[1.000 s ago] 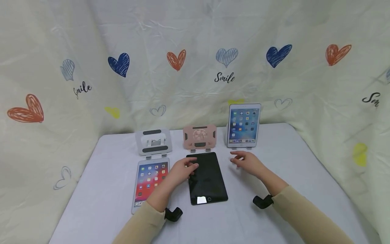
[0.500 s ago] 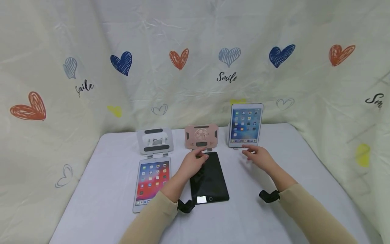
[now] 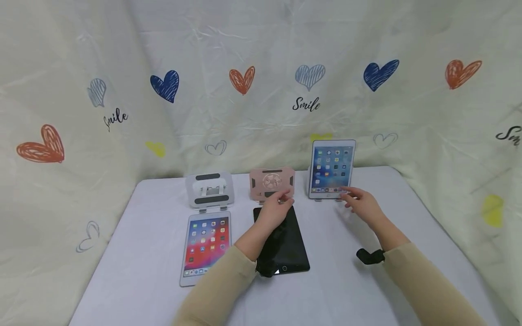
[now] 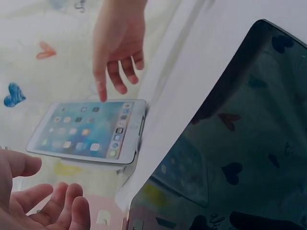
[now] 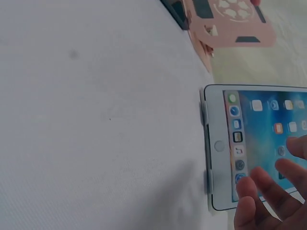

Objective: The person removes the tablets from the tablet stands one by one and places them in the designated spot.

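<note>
My left hand (image 3: 274, 212) hovers over the upper end of a black tablet (image 3: 287, 244), its fingertips overlapping the pink stand (image 3: 267, 175). In the left wrist view its fingers are loosely bent and hold nothing. A white tablet with a blue screen (image 3: 332, 165) leans upright on a stand at the back right. My right hand (image 3: 364, 208) reaches to that tablet's lower right corner, fingers relaxed and spread. In the right wrist view those fingers (image 5: 273, 191) overlap the screen's lower edge, gripping nothing. The stand behind this tablet is mostly hidden.
A second white tablet with a red and blue screen (image 3: 207, 246) lies flat at the left. Behind it stands a white-grey stand (image 3: 209, 199) with dark pads. All rest on a white-covered table (image 3: 134, 262). A curtain with printed hearts (image 3: 261, 127) hangs behind.
Both hands have moved right and forward: the left from the black tablet's left edge toward the pink stand, the right up to the upright tablet's lower corner. The view has shifted slightly.
</note>
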